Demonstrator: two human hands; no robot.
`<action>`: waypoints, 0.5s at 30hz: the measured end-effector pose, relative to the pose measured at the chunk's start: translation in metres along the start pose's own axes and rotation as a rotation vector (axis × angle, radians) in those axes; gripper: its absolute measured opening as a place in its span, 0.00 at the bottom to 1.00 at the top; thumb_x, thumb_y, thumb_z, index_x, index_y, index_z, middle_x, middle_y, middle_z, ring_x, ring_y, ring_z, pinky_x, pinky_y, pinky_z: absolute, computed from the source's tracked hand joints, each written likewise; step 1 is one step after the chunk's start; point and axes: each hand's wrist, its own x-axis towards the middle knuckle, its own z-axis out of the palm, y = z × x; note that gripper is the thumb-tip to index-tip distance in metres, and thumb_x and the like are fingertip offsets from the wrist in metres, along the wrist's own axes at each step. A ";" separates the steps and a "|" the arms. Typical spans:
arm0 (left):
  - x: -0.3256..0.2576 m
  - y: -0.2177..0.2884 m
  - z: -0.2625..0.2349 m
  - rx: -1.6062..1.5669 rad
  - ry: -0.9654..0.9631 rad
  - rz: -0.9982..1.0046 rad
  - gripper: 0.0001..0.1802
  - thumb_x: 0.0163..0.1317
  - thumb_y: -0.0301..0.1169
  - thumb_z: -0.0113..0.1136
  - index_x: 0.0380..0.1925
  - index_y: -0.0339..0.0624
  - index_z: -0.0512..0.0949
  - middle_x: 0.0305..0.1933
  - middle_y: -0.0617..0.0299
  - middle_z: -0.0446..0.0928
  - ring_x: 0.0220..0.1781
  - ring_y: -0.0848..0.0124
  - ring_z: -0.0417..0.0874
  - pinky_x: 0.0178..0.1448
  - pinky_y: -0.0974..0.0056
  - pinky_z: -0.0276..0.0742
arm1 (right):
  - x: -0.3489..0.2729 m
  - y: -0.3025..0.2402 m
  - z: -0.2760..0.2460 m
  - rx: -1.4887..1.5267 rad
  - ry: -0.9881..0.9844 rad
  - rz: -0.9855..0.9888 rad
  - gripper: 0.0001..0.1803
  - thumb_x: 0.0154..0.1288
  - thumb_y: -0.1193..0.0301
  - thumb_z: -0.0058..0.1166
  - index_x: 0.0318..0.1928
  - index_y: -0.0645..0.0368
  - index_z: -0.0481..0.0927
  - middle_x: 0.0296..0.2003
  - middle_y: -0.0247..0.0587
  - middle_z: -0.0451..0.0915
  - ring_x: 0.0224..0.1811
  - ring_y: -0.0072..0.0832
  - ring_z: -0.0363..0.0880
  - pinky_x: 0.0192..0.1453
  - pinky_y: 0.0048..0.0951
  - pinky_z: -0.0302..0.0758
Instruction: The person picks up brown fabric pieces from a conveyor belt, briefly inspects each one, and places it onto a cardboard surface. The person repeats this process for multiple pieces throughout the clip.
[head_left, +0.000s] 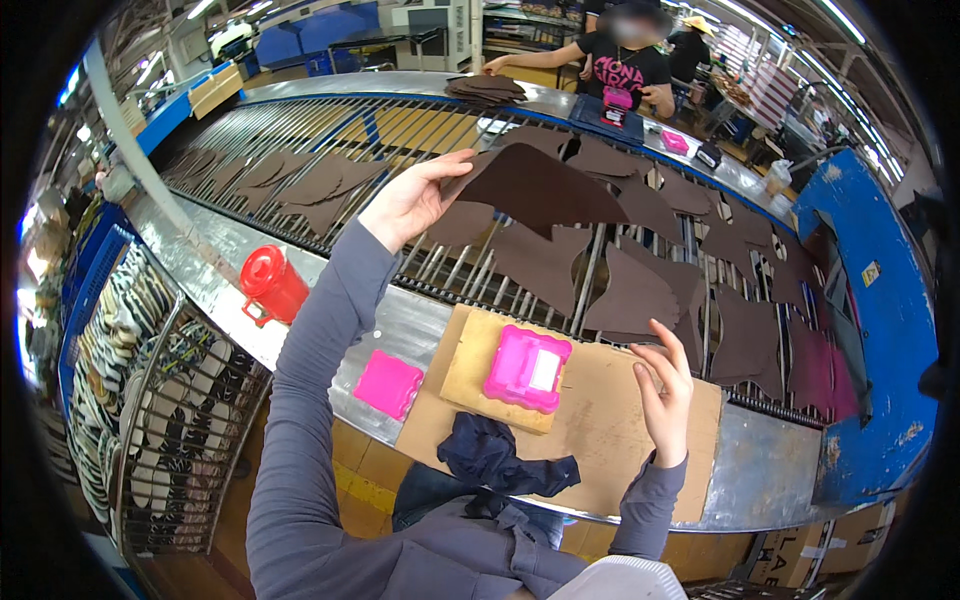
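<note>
My left hand (408, 205), upper centre of the frame, pinches the left edge of a dark brown cut leather piece with a pointed, wing-like outline (545, 190); thumb over, fingers under, closed only on that edge, so the piece hangs out to the right above the metal roller conveyor (300, 130). My right hand (665, 385), lower right of centre, is open, fingers spread and loosely curled, holding nothing; it hovers over the flat sheet of brown cardboard (600, 420) (not touching it, as far as I can tell). The piece is well apart from the right hand, up and to the left of it. Judgement: to handle this well I should keep the pinch close to the edge, keep the piece flat rather than let it droop, and lift it clear of the other dark brown pieces (640, 295) lying across the rollers below, so none drag along. A bright pink plastic stamp pad with a white centre (528, 368) sits on a smaller cardboard square, between the two hands and nearer the right. A pink square lid (388, 384) lies just left of it.
</note>
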 end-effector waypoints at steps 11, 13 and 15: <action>-0.074 0.045 -0.007 0.392 0.077 0.252 0.35 0.49 0.18 0.54 0.63 0.33 0.69 0.61 0.53 0.74 0.59 0.69 0.76 0.68 0.69 0.65 | 0.052 0.004 0.034 0.435 -0.141 0.127 0.21 0.69 0.67 0.53 0.59 0.62 0.75 0.59 0.41 0.75 0.51 0.25 0.78 0.58 0.29 0.72; -0.101 0.056 0.003 0.488 0.037 0.301 0.37 0.47 0.19 0.53 0.64 0.32 0.68 0.62 0.53 0.74 0.60 0.69 0.76 0.69 0.69 0.63 | 0.093 -0.001 0.053 0.680 -0.179 0.262 0.29 0.73 0.55 0.48 0.65 0.64 0.69 0.60 0.45 0.74 0.53 0.27 0.77 0.60 0.31 0.70; -0.128 0.065 0.006 0.490 0.015 0.324 0.42 0.42 0.21 0.52 0.65 0.28 0.65 0.63 0.49 0.73 0.62 0.66 0.75 0.70 0.68 0.62 | 0.135 -0.016 0.076 0.845 -0.396 0.459 0.42 0.70 0.45 0.47 0.68 0.68 0.61 0.60 0.51 0.73 0.55 0.30 0.77 0.62 0.33 0.70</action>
